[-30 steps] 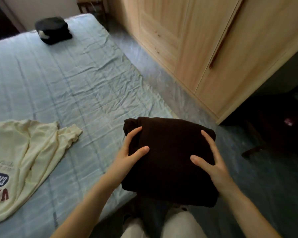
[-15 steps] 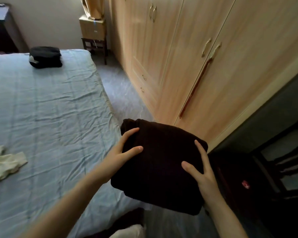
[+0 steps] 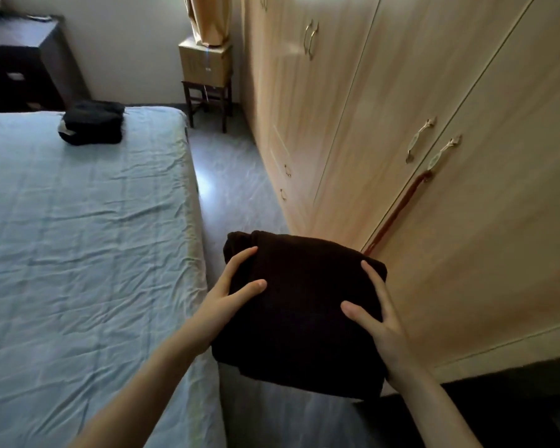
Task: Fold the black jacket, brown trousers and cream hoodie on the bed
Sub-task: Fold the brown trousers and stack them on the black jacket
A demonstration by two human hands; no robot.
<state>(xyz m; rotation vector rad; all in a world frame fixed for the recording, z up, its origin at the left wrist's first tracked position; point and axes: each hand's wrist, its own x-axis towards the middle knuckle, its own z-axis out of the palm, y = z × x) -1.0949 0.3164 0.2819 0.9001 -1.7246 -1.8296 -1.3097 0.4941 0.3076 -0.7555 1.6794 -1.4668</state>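
Note:
The folded brown trousers [image 3: 304,312] are a thick dark bundle held in the air over the floor, just right of the bed [image 3: 78,237]. My left hand [image 3: 230,292] grips the bundle's left side, thumb and forefinger on top. On its right side my right hand [image 3: 379,318] grips the same way. The black jacket [image 3: 93,122] lies folded near the bed's far right corner. No cream hoodie shows in this view.
A tall wooden wardrobe [image 3: 401,140] with shut doors lines the right side, leaving a narrow strip of grey floor [image 3: 233,189] beside the bed. A small wooden cabinet on a dark stool [image 3: 207,72] stands at the far end. A dark dresser [image 3: 20,63] sits at top left.
The view has swung up and to the right, and the cream hoodie has left the frame. Both hands have carried the folded trousers off the bed's edge to above the floor.

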